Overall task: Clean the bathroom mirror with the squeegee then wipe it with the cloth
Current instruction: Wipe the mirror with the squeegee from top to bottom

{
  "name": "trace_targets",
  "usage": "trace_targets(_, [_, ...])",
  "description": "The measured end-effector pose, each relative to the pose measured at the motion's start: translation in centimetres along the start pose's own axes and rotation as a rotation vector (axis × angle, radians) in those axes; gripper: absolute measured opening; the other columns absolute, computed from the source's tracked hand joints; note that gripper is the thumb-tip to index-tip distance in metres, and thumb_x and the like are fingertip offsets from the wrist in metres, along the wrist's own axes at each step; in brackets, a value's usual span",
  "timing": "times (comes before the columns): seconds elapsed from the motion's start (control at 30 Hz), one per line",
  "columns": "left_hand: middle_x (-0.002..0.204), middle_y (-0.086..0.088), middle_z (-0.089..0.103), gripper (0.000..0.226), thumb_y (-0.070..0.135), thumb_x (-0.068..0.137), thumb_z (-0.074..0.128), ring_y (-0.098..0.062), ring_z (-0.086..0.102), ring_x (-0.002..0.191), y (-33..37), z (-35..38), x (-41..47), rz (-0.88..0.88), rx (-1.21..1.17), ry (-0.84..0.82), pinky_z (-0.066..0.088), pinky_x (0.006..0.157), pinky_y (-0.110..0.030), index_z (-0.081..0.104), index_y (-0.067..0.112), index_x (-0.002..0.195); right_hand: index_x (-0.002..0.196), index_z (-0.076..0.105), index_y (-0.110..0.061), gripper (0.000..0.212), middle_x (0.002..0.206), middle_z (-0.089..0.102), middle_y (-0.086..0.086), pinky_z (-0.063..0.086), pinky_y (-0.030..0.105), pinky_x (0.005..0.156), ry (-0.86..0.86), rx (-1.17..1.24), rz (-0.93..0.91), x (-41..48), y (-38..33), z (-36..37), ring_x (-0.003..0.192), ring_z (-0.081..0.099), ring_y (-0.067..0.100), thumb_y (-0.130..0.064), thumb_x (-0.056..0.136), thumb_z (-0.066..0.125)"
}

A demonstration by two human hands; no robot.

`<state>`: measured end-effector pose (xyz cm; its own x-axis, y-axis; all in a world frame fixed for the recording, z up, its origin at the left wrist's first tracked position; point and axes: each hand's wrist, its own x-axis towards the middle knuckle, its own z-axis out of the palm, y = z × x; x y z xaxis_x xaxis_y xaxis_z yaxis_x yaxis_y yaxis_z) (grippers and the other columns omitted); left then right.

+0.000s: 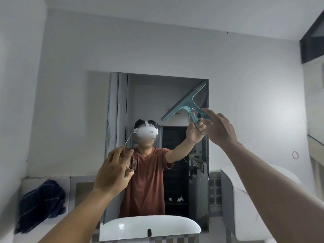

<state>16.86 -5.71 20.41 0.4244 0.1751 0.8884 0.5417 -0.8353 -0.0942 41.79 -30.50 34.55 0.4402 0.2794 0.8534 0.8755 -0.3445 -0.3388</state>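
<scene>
A teal squeegee (186,100) lies tilted against the upper right part of the bathroom mirror (149,106), its blade running from the top right corner down to the left. My right hand (220,128) grips its handle at the mirror's right edge. My left hand (114,171) is raised in front of the mirror's lower left, fingers apart and holding nothing. A dark blue cloth (42,202) lies bunched on the ledge at the lower left, away from both hands. The mirror reflects a person in a rust-coloured shirt wearing a white headset.
A white basin (150,227) sits below the mirror. A white curved fixture (245,199) stands at the lower right. Grey-white walls surround the mirror, and a tiled ledge (29,181) runs along the left.
</scene>
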Motion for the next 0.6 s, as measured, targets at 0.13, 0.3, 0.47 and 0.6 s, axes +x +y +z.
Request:
trace_targets(0.13, [0.137, -0.013, 0.048, 0.079, 0.030, 0.066, 0.089, -0.033, 0.048, 0.125, 0.1, -0.1, -0.1, -0.005, 0.008, -0.002, 0.056, 0.091, -0.046, 0.057, 0.015, 0.137, 0.146, 0.043, -0.042, 0.047, 0.124, 0.057, 0.007, 0.044, 0.036, 0.077, -0.006, 0.005, 0.016, -0.1, 0.1, 0.1, 0.100, 0.060, 0.030, -0.022, 0.103, 0.042])
trace_targets(0.3, [0.137, -0.013, 0.048, 0.080, 0.031, 0.066, 0.090, -0.034, 0.047, 0.125, 0.1, -0.1, -0.1, -0.007, 0.015, -0.008, 0.056, 0.090, -0.048, 0.057, 0.015, 0.136, 0.147, 0.043, -0.038, 0.045, 0.123, 0.059, 0.010, 0.045, 0.037, 0.076, 0.035, 0.077, 0.060, -1.2, 0.0, 1.4, 0.098, 0.061, 0.030, -0.025, 0.104, 0.045])
trace_targets(0.47, [0.140, -0.013, 0.045, 0.078, 0.032, 0.070, 0.087, -0.034, 0.042, 0.129, 0.2, -0.2, -0.2, -0.014, 0.005, -0.006, 0.053, 0.094, -0.049, 0.055, 0.014, 0.138, 0.146, 0.042, -0.041, 0.042, 0.110, 0.059, 0.010, 0.043, 0.035, 0.072, 0.087, 0.157, 0.134, -3.6, -0.6, 3.6, 0.083, 0.057, 0.024, -0.030, 0.105, 0.043])
trace_targets(0.6, [0.139, -0.014, 0.046, 0.077, 0.031, 0.069, 0.087, -0.035, 0.043, 0.129, 0.1, -0.2, -0.2, -0.010, 0.013, -0.017, 0.055, 0.092, -0.048, 0.057, 0.014, 0.137, 0.147, 0.037, -0.043, 0.044, 0.111, 0.054, 0.008, 0.045, 0.035, 0.072, 0.103, 0.195, 0.183, -4.8, -1.3, 4.8, 0.083, 0.061, 0.026, -0.032, 0.104, 0.042])
